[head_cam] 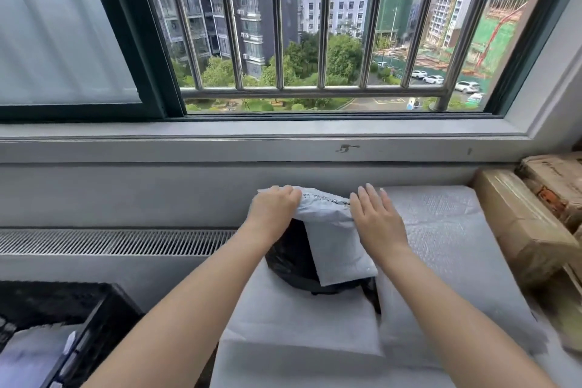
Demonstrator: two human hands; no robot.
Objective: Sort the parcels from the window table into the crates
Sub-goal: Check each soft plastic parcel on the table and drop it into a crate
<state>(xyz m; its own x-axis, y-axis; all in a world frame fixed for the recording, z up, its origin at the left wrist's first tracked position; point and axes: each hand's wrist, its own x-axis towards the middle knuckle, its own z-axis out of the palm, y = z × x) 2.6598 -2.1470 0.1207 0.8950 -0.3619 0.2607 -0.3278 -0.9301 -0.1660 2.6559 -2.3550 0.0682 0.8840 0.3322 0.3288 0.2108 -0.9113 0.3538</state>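
Observation:
A grey plastic mailer parcel [333, 239] lies on top of a black bagged parcel [291, 264] under the window. My left hand [274, 209] grips the mailer's far left corner, fingers curled over its edge. With straight fingers, my right hand [376, 219] rests flat on the mailer's right side. Both parcels sit on a heap of white foam-wrapped parcels [441, 236]. A black crate [78, 324] stands at the lower left and holds a grey parcel [28, 359].
Brown cardboard boxes [526, 227] wrapped in tape are stacked at the right. A radiator grille [110, 241] runs along the wall on the left. Directly behind the parcels are the window sill [252, 148] and the barred window.

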